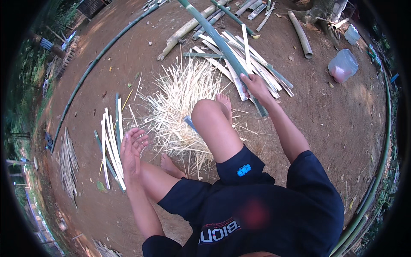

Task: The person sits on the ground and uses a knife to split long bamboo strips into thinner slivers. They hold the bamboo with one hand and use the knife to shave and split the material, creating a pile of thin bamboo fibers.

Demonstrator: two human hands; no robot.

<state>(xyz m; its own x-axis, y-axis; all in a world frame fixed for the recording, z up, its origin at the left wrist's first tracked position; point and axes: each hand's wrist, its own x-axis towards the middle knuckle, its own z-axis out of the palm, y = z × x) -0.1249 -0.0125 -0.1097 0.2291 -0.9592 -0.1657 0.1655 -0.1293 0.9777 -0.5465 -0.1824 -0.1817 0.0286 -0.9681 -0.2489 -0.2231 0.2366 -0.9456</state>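
My right hand [256, 88] is closed round the near end of a long green bamboo pole [222, 46], which slants away to the upper left. Beside my left knee, my left hand [134, 150] is raised with its fingers apart and nothing in it. Close to that hand, several pale and green bamboo strips [112, 141] lie on the ground. A heap of thin bamboo shavings [180, 103] spreads between and beyond my bare feet. Next to my right knee shows a short flat grey-blue piece [189, 123]; the knee partly hides it, and its kind is unclear.
Split bamboo slats [257, 64] are piled beyond my right hand, with whole bamboo poles [184, 34] behind. A clear plastic container [343, 65] stands at the right, near a short bamboo length [301, 35]. A long green pole [100, 53] curves along the left; thin sticks [68, 162] lie nearby.
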